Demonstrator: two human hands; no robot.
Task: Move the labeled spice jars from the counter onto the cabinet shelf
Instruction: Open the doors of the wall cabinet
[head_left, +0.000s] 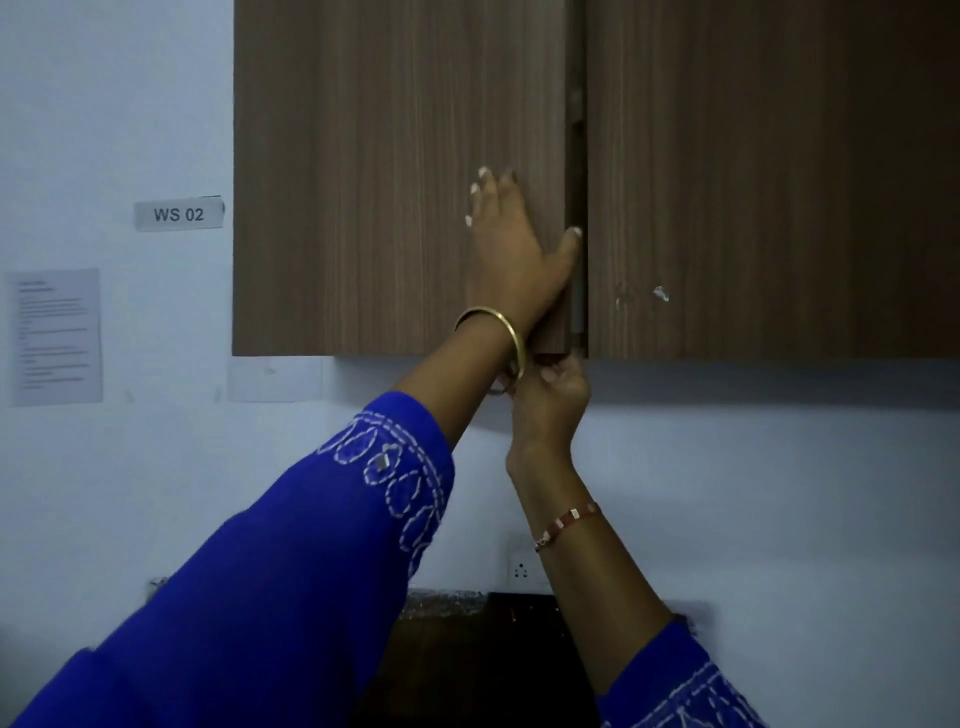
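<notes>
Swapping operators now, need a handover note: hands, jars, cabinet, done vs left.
Left hand: flat, fingers straight, pressed on the left cabinet door near its inner edge.
Right hand: fingers curled at the bottom corner of that door.
The door stands a crack ajar; the right door is shut.
Spice jars and shelf: not in view, so progress cannot be told.
Left: confirm the jars are shelved, then close up.

Just one view here, a wide-angle head cam tilted up and facing the wall cabinet (395, 176) pretty much straight on, close in, with both raised forearms coming up from the bottom and a strip of counter (447, 605) below
</notes>
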